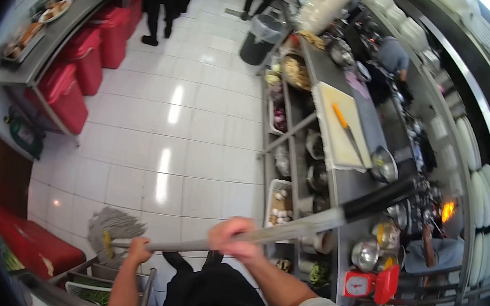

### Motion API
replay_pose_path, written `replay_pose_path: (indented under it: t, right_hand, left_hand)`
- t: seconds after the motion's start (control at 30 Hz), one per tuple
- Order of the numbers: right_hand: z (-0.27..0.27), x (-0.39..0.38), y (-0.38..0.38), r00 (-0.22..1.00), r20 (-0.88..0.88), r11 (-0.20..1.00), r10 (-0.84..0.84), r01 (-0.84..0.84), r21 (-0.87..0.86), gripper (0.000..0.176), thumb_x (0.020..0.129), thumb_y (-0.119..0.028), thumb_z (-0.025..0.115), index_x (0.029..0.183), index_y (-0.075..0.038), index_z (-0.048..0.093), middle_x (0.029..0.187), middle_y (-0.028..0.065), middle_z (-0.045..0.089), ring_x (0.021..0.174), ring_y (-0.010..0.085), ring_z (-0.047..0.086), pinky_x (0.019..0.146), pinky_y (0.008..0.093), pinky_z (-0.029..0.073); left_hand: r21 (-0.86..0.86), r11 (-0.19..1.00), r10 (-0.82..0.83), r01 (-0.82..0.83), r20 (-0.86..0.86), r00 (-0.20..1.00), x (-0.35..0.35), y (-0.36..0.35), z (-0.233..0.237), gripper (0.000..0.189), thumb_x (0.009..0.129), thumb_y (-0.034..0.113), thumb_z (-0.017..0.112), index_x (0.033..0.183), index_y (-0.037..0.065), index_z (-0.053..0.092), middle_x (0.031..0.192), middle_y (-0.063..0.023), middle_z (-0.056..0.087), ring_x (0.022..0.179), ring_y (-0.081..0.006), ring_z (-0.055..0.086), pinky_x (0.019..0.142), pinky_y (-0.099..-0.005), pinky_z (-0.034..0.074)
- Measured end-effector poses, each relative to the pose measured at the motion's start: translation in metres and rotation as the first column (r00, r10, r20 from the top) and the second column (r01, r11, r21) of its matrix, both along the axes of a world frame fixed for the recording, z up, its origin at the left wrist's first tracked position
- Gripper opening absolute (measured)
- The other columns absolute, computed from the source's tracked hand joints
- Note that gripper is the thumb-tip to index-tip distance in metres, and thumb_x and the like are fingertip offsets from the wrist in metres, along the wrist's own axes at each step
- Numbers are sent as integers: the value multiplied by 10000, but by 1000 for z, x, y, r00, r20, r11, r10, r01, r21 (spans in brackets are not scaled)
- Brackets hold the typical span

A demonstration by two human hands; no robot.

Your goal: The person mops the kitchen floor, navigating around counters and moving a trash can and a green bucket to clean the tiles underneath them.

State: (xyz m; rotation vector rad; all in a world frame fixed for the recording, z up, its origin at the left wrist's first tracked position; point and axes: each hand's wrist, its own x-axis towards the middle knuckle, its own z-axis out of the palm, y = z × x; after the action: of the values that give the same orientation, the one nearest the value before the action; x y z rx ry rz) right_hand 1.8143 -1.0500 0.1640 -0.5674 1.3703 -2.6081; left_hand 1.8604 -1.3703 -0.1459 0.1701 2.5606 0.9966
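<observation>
Both my hands are on a string mop, whose pale handle (284,230) slants across in front of me and ends in a black grip (378,199) at the upper right. Its grey mop head (109,228), with a yellow clamp, lies on the tiled floor at the lower left. Low on the handle, near the mop head, my left hand (138,251) is closed around it. Farther up the handle is my right hand (234,237), slightly blurred, with its fingers wrapped round it.
Red bins (61,93) stand under the steel counter (9,73) on the left. To the right, a prep table holds a cutting board (344,131) with an orange-handled knife (347,128) and a red scale (360,284). A grey trash can (260,43) and other people are farther back.
</observation>
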Motion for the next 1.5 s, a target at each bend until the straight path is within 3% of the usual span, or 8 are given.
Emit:
replay_pose_path:
  t: [0.17, 0.27, 0.5, 0.6, 0.77, 0.9, 1.23, 1.5]
  right_hand:
    - [-33, 31, 13, 977, 203, 995, 67, -79, 54, 300, 893, -271, 592, 759, -10, 529, 580, 38, 457, 592, 198, 483, 722, 403, 451]
    - [-13, 46, 63, 988, 55, 990, 142, -141, -9, 159, 833, -123, 552, 738, 2, 532, 618, 73, 510, 620, 190, 502, 690, 349, 457]
    - [96, 70, 176, 960, -240, 958, -147, 198, 207, 354, 827, -247, 602, 602, 23, 556, 552, 108, 551, 502, 257, 553, 556, 390, 510]
    - [138, 80, 212, 857, -473, 927, -205, 325, 185, 384, 893, -260, 620, 655, 39, 586, 510, 82, 563, 414, 223, 559, 532, 397, 564]
    - [185, 122, 246, 812, -429, 861, -395, 490, 134, 231, 840, -148, 716, 856, 57, 612, 550, 99, 583, 436, 209, 577, 513, 362, 551]
    - [185, 136, 240, 623, -444, 670, -644, 740, 65, 273, 838, -148, 748, 900, 26, 547, 524, 74, 553, 389, 169, 527, 447, 346, 507]
    - [182, 134, 221, 538, -553, 614, -637, 787, 58, 186, 915, -134, 599, 947, -15, 460, 470, -9, 418, 334, 117, 418, 376, 290, 423]
    - [145, 123, 177, 782, -397, 864, -480, 501, -56, 125, 880, -77, 607, 919, -35, 496, 481, -14, 442, 367, 131, 448, 406, 304, 424]
  left_hand:
    - [-217, 972, 84, -85, -17, 996, 31, -9, -27, 172, 645, 217, 768, 686, 79, 674, 767, -148, 687, 774, -366, 661, 717, -440, 524]
    - [-56, 986, 156, -156, 3, 988, 39, 48, -7, 151, 654, 197, 777, 705, 83, 692, 761, -147, 688, 766, -355, 667, 712, -428, 530]
    - [137, 983, 128, -125, -11, 992, 31, 226, 48, 239, 700, 286, 808, 758, 71, 721, 763, -148, 682, 771, -342, 664, 703, -416, 523]
    - [305, 951, 64, -54, -23, 998, 28, 303, 73, 224, 733, 293, 795, 778, 83, 734, 781, -143, 687, 791, -335, 665, 713, -415, 523]
    - [496, 843, -181, 208, -103, 978, 21, 417, 95, 143, 760, 169, 742, 835, 51, 707, 865, -111, 723, 807, -260, 690, 760, -357, 529]
    - [505, 735, -440, 453, -153, 885, 3, 487, 86, 159, 701, 170, 730, 814, 63, 693, 837, -143, 702, 807, -338, 673, 728, -388, 525]
    - [444, 768, -477, 462, -86, 875, 15, 437, 124, 241, 723, 276, 709, 757, 40, 677, 854, -213, 676, 858, -395, 646, 764, -459, 516]
    - [295, 922, -238, 251, -80, 968, 36, 303, 91, 235, 708, 272, 712, 735, 43, 669, 772, -200, 665, 785, -413, 643, 724, -467, 521]
